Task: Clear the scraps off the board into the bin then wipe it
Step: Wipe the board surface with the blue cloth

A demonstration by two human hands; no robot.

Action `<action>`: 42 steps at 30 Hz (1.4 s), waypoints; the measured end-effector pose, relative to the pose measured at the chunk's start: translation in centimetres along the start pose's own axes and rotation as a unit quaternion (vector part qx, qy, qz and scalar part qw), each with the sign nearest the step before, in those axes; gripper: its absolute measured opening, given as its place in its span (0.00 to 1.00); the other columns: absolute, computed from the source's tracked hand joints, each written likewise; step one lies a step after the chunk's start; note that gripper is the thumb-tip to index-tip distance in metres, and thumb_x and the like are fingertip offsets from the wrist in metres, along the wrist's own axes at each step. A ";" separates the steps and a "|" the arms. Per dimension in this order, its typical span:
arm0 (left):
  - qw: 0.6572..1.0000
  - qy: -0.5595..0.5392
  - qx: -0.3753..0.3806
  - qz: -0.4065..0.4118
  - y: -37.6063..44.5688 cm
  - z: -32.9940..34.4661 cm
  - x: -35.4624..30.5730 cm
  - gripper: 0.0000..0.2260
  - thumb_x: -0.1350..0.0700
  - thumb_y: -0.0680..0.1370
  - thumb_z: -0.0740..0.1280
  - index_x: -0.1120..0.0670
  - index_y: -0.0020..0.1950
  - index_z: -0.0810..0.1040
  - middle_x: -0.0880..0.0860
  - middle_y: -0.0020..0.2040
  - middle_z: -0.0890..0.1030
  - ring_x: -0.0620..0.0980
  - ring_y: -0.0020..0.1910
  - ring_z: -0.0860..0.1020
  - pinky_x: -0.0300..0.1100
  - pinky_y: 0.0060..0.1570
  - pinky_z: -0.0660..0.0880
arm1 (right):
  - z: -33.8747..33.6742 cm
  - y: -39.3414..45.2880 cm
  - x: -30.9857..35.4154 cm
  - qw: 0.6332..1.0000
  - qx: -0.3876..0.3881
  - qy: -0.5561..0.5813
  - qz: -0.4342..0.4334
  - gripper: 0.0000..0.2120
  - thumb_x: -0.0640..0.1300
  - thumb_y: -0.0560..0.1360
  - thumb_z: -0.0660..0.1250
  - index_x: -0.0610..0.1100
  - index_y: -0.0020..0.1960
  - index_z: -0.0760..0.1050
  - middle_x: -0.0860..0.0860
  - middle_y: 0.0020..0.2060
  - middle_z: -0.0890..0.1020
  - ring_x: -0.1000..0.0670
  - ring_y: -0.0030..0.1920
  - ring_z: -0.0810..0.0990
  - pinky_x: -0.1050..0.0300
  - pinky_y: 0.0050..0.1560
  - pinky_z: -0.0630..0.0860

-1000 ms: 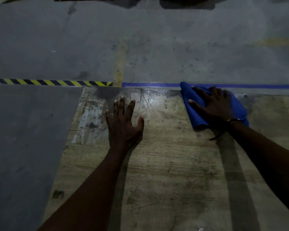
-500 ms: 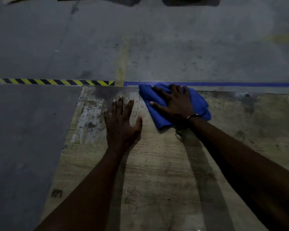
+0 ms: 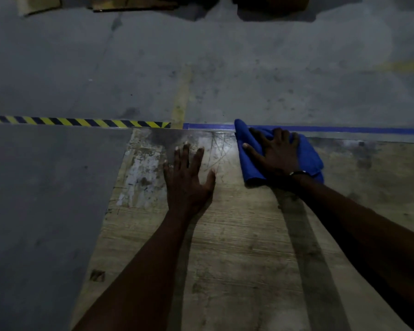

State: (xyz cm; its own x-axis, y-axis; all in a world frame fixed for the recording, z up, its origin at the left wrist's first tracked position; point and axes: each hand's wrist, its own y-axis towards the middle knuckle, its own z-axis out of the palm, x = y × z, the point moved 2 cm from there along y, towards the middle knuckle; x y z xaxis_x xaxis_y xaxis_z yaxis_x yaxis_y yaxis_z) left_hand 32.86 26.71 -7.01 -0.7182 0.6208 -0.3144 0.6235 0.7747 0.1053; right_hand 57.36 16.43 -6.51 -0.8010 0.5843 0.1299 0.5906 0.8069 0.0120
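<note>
A worn, scratched wooden board (image 3: 237,254) lies flat in front of me, and I see no scraps on it. My left hand (image 3: 187,180) rests flat on it near the far left corner, fingers spread. A blue cloth (image 3: 250,168) lies bunched at the board's far edge. My right hand (image 3: 276,156) presses down on the cloth with its fingers spread over it. No bin is in view.
Grey concrete floor (image 3: 225,68) lies beyond the board, and a grey surface (image 3: 46,199) runs along its left side. Yellow-black hazard tape (image 3: 69,121) and blue tape (image 3: 368,130) follow the far edge. Flat cardboard pieces (image 3: 129,4) lie at the top.
My right hand slid the blue cloth left along the far edge towards my left hand, then back a little to the right. My left hand stayed in place.
</note>
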 end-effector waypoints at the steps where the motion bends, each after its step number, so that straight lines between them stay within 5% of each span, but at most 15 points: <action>1: 1.000 -0.008 0.013 0.006 0.1 -0.1 0.2 0.33 0.32 0.80 0.52 0.41 0.84 0.55 0.51 0.86 0.51 0.54 0.84 0.48 0.63 0.80 0.47 | 0.3 0.2 1.2 1.000 0.002 0.004 -0.004 0.34 0.75 0.80 0.45 0.61 0.81 0.59 0.40 0.62 0.71 0.37 0.67 0.69 0.28 0.75 0.55; 13: 0.995 0.012 0.065 0.080 0.4 -5.7 16.4 0.32 0.30 0.81 0.51 0.36 0.84 0.47 0.43 0.85 0.42 0.48 0.84 0.43 0.66 0.78 0.48 | 2.3 3.5 18.2 0.999 0.009 0.034 -0.034 0.35 0.75 0.79 0.48 0.61 0.82 0.57 0.39 0.65 0.69 0.36 0.71 0.66 0.27 0.75 0.50; 19: 0.994 -0.068 0.037 0.077 -0.2 -5.3 17.7 0.32 0.32 0.81 0.55 0.36 0.83 0.51 0.44 0.85 0.47 0.47 0.84 0.46 0.60 0.79 0.51 | 3.0 5.0 25.2 0.997 0.012 0.040 -0.060 0.39 0.76 0.76 0.42 0.62 0.82 0.57 0.38 0.67 0.70 0.36 0.72 0.66 0.27 0.75 0.51; 24: 0.992 -0.101 0.036 0.073 -0.1 -5.5 17.6 0.31 0.35 0.81 0.58 0.39 0.83 0.57 0.44 0.85 0.50 0.47 0.84 0.46 0.61 0.79 0.52 | 2.6 4.1 22.1 0.998 -0.017 0.012 -0.052 0.34 0.76 0.79 0.49 0.64 0.81 0.59 0.42 0.62 0.74 0.40 0.66 0.71 0.35 0.71 0.61; 30: 0.989 -0.120 0.041 0.077 -0.1 -5.6 17.6 0.30 0.35 0.81 0.58 0.39 0.83 0.58 0.43 0.85 0.48 0.48 0.84 0.46 0.65 0.78 0.54 | 1.4 1.9 14.8 0.999 -0.022 -0.003 0.046 0.37 0.78 0.76 0.45 0.62 0.79 0.64 0.42 0.64 0.72 0.39 0.67 0.69 0.33 0.74 0.59; 34: 0.988 -0.127 0.033 0.083 0.0 -5.4 17.6 0.31 0.36 0.81 0.59 0.40 0.83 0.58 0.44 0.85 0.49 0.49 0.85 0.46 0.66 0.77 0.56 | 2.0 3.1 17.6 0.996 -0.005 -0.002 0.088 0.35 0.77 0.78 0.47 0.62 0.78 0.64 0.39 0.68 0.70 0.36 0.72 0.66 0.29 0.77 0.50; 42: 0.976 -0.208 -0.046 0.041 0.0 -5.7 17.8 0.31 0.43 0.82 0.60 0.48 0.84 0.57 0.48 0.85 0.55 0.51 0.83 0.57 0.61 0.75 0.64 | 3.7 5.5 27.6 1.000 -0.001 0.029 -0.004 0.32 0.74 0.80 0.50 0.62 0.79 0.63 0.40 0.66 0.71 0.37 0.72 0.67 0.28 0.77 0.50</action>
State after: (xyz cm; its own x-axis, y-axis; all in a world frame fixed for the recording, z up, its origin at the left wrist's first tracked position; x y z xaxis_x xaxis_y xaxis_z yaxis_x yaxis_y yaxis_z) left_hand 18.30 38.51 -7.23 -0.4671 0.5936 -0.6553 0.6292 0.7439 0.2254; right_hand 38.09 37.33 -6.49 -0.7986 0.5721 0.1869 0.5845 0.8113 0.0144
